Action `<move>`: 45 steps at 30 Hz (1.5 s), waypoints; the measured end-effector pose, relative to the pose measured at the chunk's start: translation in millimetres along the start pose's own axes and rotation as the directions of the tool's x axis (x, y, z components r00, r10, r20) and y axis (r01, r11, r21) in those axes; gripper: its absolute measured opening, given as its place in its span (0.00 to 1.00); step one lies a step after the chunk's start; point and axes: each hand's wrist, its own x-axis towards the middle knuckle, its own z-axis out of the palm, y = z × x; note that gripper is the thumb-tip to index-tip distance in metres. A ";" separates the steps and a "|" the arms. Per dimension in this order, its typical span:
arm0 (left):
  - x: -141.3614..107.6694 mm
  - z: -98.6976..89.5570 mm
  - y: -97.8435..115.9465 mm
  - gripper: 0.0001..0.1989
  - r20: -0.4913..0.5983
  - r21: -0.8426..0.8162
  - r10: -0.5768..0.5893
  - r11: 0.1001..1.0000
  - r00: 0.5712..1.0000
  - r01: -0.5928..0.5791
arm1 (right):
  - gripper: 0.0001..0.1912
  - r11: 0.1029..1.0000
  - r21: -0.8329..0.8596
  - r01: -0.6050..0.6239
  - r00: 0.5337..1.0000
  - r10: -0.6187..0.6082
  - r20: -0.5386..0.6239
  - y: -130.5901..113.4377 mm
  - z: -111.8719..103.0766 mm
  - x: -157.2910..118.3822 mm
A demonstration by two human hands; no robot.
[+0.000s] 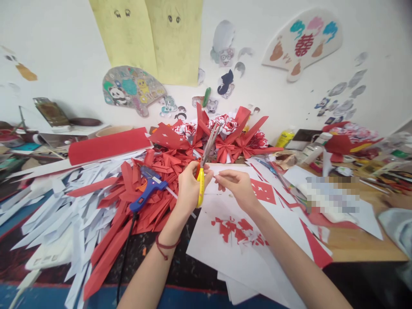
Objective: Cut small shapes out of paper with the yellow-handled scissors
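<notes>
Yellow-handled scissors point(201, 187) are in my left hand point(187, 189), blades pointing up and away from me. My right hand point(237, 187) is close beside it, thumb and fingers pinched together; what lies between them is too small to make out. Below the hands, small red paper scraps point(240, 231) are scattered on white sheets point(209, 244). A piece of red paper with cut-out shapes point(264, 191) lies just beyond my right wrist. Left of my left hand, a blue glue gun point(148, 189) rests on a heap of folded red paper strips point(117, 214).
Folded white paper strips point(54, 214) and a white power strip point(51, 253) cover the left side. A red paper roll point(107, 146) lies behind them. Red paper flowers point(225, 146) stand against the wall. Bottles point(317, 148) and another person's sleeve point(395, 231) are at right.
</notes>
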 end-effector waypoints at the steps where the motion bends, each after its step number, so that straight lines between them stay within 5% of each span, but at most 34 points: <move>1: 0.1 -1.4 1.4 0.13 0.006 0.056 0.001 0.998 1.000 -0.001 | 0.10 1.000 -0.004 0.026 1.000 -0.026 -0.004 1.5 -0.9 1.0; 7: 1.3 -11.2 12.1 0.15 0.157 0.483 0.064 0.866 0.986 -0.133 | 0.09 0.985 -0.015 0.173 0.968 -0.173 -0.180 9.5 -13.2 10.0; 11: 1.8 -7.5 8.2 0.22 0.247 0.591 0.129 0.766 0.960 -0.254 | 0.08 0.971 0.027 0.235 0.927 -0.216 -0.305 13.4 -22.0 12.9; 14: 1.3 -1.8 4.1 0.24 0.256 0.642 0.081 0.731 0.963 -0.232 | 0.09 0.965 0.015 0.263 0.903 -0.240 -0.356 14.7 -24.1 12.0; 19: -2.4 2.8 3.2 0.22 0.277 0.642 -0.026 0.749 0.960 -0.165 | 0.10 0.955 0.001 0.296 0.887 -0.275 -0.372 17.7 -19.8 9.6; 45: -5.7 6.9 -2.1 0.21 0.309 0.534 0.033 0.821 0.950 -0.203 | 0.05 0.954 0.075 0.291 0.911 -0.253 -0.325 19.5 -15.5 3.3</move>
